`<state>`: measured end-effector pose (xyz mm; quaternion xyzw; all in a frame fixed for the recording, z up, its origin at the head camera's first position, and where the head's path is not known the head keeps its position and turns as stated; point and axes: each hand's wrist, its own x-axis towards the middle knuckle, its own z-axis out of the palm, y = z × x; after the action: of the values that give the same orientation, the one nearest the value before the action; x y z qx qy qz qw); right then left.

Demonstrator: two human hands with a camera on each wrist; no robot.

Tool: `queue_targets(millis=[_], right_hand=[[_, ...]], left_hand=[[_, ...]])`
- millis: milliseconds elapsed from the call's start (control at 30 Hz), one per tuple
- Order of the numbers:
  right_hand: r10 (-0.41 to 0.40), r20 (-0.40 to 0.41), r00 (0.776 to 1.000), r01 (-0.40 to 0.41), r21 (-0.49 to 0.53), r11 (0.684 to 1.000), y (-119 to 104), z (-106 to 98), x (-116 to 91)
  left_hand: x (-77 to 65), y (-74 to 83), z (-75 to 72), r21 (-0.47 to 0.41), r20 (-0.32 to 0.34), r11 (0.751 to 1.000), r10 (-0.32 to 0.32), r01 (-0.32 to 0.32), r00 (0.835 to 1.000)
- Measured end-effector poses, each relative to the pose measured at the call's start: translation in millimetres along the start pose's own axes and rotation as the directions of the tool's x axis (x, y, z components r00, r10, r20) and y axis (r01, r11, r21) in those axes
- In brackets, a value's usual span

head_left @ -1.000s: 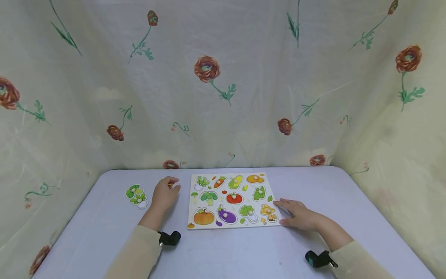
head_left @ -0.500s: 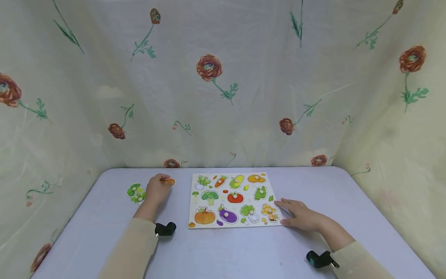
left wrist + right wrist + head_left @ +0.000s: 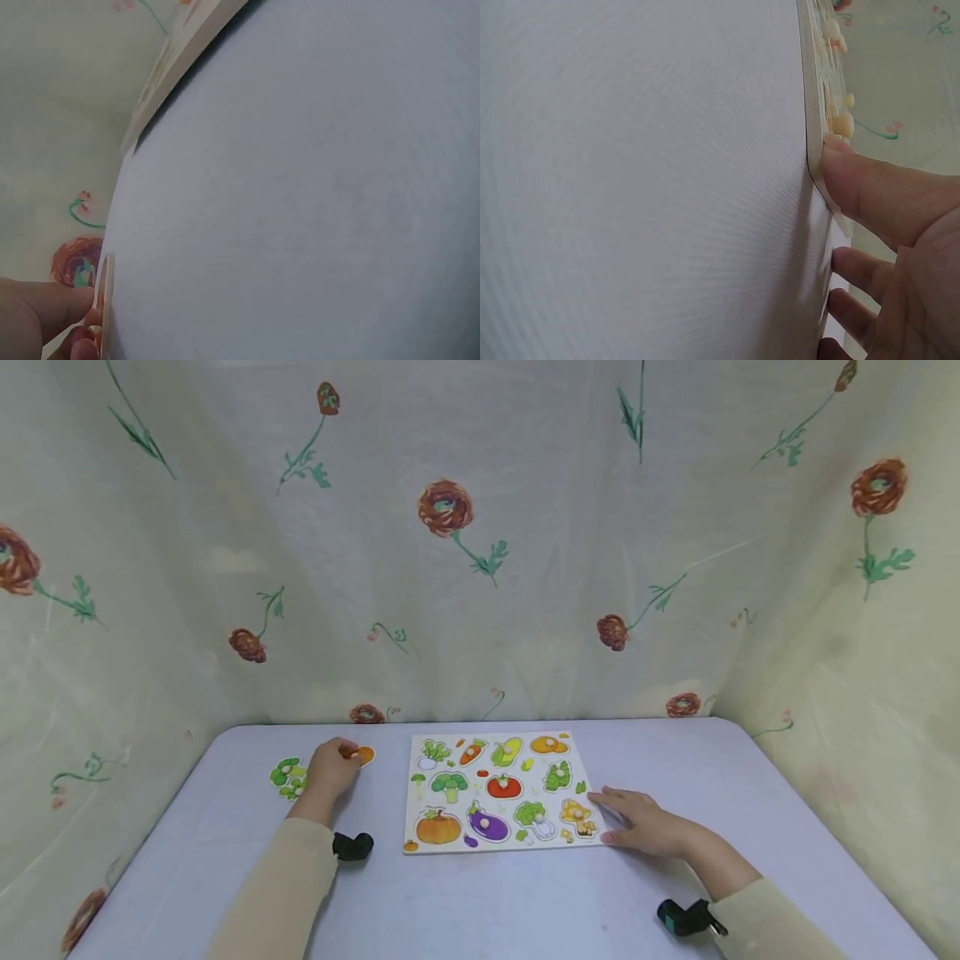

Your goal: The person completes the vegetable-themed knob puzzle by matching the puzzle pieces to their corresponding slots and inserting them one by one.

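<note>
My left hand pinches an orange puzzle piece near the back of the table. In the left wrist view, thumb and fingertips meet at the knob of that piece, which is seen edge-on. Just left of the hand lie a broccoli piece and another green piece, partly covered by the hand. A white vegetable puzzle board lies in the middle. My right hand rests at its right edge, thumb on the corner. The right wrist view shows the other fingers extended at the table.
Knobbed pieces such as a tomato, an eggplant and a corn sit in the board. A flowered curtain stands behind the pale tabletop and along both sides.
My left hand has moved left with the orange piece, away from the board and over part of the green pieces. More of the orange face now shows. The right hand stays in place.
</note>
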<state>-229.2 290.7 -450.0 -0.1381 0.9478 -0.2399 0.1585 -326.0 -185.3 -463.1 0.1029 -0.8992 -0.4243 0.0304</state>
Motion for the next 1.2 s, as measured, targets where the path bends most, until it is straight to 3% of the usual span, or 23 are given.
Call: queue_targets(millis=[200,400,867,1200], right_hand=[[0.003,0.0,1.0,-0.003,-0.004,1.0,-0.9,0.4,0.3],[0.008,0.0,1.0,-0.008,0.008,1.0,-1.6,-0.5,-0.1],[0.023,0.007,1.0,-0.023,0.012,1.0,-2.3,1.1,-0.4],[0.028,0.011,1.0,-0.028,0.004,1.0,0.1,2.0,1.7]], left_hand=[[1.9,0.3,0.5,0.069,0.0,0.997,0.024,-0.024,1.0],[2.0,2.7,0.6,0.099,0.025,0.995,0.004,-0.006,1.0],[-0.6,-3.0,1.8,0.122,0.078,0.991,0.043,-0.053,0.996],[-12.8,6.1,3.1,0.115,0.104,0.988,0.087,-0.099,0.991]])
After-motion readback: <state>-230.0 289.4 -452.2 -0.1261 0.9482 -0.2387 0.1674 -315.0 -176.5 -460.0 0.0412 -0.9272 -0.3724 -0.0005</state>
